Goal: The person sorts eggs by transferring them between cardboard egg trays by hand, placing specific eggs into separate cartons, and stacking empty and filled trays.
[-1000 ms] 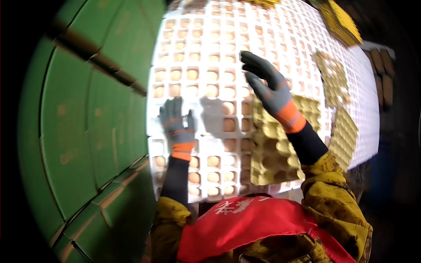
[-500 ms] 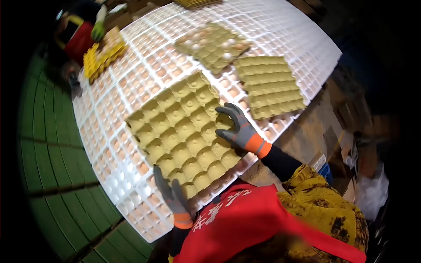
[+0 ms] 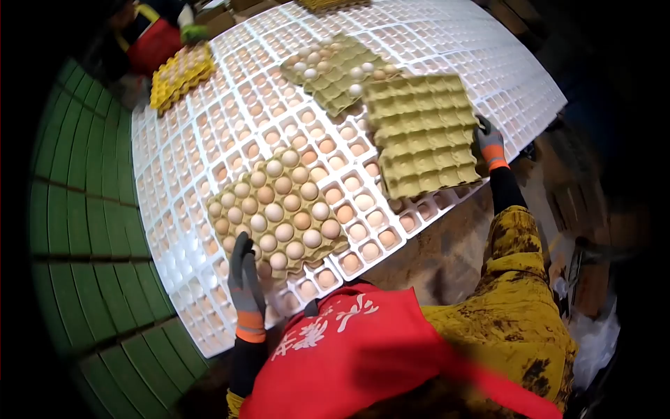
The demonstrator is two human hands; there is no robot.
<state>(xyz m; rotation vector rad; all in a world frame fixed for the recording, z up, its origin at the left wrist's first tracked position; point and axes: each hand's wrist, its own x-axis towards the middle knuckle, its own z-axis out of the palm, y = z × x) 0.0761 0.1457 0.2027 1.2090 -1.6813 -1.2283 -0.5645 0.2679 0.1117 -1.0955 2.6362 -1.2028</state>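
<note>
A pulp tray full of eggs (image 3: 273, 209) lies on the white egg trays near me. My left hand (image 3: 246, 283), in a grey and orange glove, is at its lower left corner, fingers stretched out and holding nothing. My right hand (image 3: 490, 143) grips the right edge of an empty pulp tray (image 3: 424, 136), which sits to the right of the egg-filled one. Part of its fingers is hidden at that edge. Behind these lies another pulp tray (image 3: 335, 80) with several white and brown eggs.
White plastic trays (image 3: 167, 230) with eggs cover the broad surface. At the upper left a co-worker in a red apron (image 3: 153, 45) has a green-gloved hand (image 3: 193, 33) by a yellow tray stack (image 3: 181, 75). Green boxes (image 3: 84, 230) stand at left.
The empty tray that covered the near eggs has moved right with my right hand, exposing a full tray of eggs. My left hand has shifted slightly left.
</note>
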